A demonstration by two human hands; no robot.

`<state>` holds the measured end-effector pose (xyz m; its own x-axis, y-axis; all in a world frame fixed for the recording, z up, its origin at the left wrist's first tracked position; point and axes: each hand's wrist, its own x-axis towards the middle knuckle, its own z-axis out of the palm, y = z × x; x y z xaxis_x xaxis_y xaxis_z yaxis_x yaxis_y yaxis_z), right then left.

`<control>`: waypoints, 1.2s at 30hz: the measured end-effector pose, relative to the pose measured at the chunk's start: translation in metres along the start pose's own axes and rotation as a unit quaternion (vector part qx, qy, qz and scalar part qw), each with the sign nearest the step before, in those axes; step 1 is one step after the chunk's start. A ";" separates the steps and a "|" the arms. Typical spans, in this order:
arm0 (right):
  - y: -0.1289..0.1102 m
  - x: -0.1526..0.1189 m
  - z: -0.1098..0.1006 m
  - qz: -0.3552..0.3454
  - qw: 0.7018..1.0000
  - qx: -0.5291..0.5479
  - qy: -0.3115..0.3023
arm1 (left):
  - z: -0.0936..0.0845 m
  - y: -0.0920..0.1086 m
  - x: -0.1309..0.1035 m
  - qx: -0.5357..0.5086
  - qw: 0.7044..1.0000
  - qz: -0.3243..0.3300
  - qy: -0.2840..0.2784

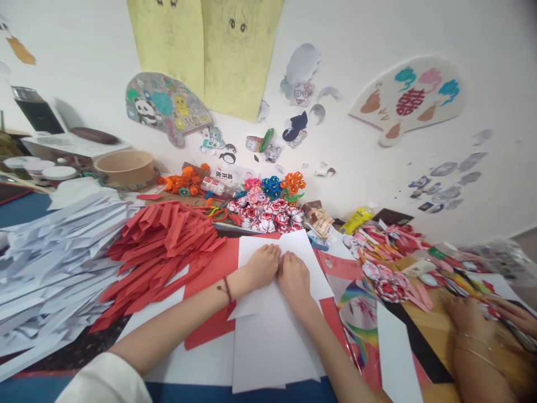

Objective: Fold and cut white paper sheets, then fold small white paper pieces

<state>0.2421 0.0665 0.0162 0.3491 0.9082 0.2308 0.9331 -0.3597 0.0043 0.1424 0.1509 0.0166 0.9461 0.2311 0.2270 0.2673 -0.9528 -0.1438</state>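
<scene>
White paper sheets (272,347) lie one over another in front of me, some at a slant. My left hand (263,265) is at their far part, its fingers curled closed on the paper. Right beside it, my right hand (294,280) is also closed on the paper, with knuckles bent. The fingertips of both hands almost meet, and they partly hide the paper between them. Red paper (210,330) sticks out from under the white sheets on both sides. A dark cord bracelet circles my left wrist.
Heaps of folded white strips (62,263) and red strips (168,246) lie at left. Red-and-white paper flowers (268,215) and scissors (217,211) stand beyond the sheets. At far right a co-worker's hands (474,319) are among paper pieces. Decorated fans (409,101) hang on the wall.
</scene>
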 end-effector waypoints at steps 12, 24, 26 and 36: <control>0.002 -0.002 0.001 -0.004 1.000 -0.003 0.005 | -0.036 0.034 -0.119 0.093 0.995 0.029 -0.015; 0.000 -0.001 0.004 -0.001 1.000 -0.002 0.022 | -0.067 0.060 -0.201 0.035 0.998 -0.039 -0.047; 0.000 0.000 0.004 0.000 1.000 0.000 0.024 | -0.093 0.052 -0.187 -0.039 0.991 -0.051 -0.120; 0.005 -0.001 0.003 -0.010 0.999 0.012 0.037 | -0.069 -0.012 -0.067 -0.186 0.936 -0.268 -0.135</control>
<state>0.2469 0.0644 0.0135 0.3231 0.8966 0.3030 0.9421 -0.3352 -0.0125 0.0635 0.1338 0.0692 0.7191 0.6894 -0.0878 0.6824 -0.6765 0.2771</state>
